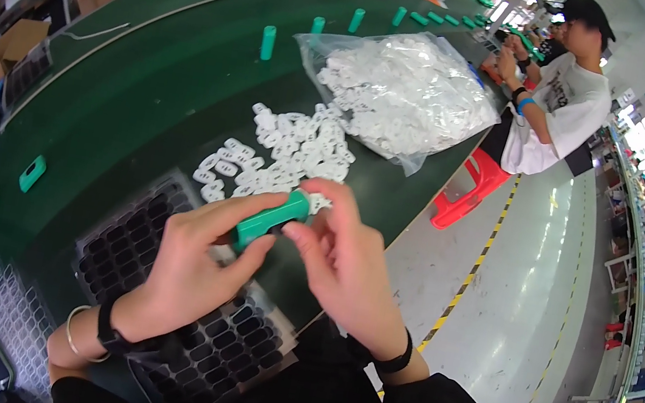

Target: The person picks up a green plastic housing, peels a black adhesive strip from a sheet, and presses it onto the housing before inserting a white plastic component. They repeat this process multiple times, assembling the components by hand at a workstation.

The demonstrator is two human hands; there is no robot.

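Note:
My left hand [201, 253] grips a green plastic casing [271, 221], long and rounded at the ends, with a dark opening on the side toward me. At the casing's right end, my right hand [349, 271] closes thumb and fingers around it. Whether a small part is also between those right fingers is hard to make out. Just beyond my hands lies a loose pile of small white plastic pieces [289, 148], partly covered by my fingers. Under my left forearm sits a tray of black, rounded cells [136, 233], its middle hidden by my hand and wrist.
A clear bag of white pieces [410, 96] rests beyond the pile. Green casings [267, 43] stand or lie along the green belt [146, 75], others [32, 174] at left. A clear celled tray [17, 320] is lower left. Another person [558, 114] sits far right by a red stool [471, 189].

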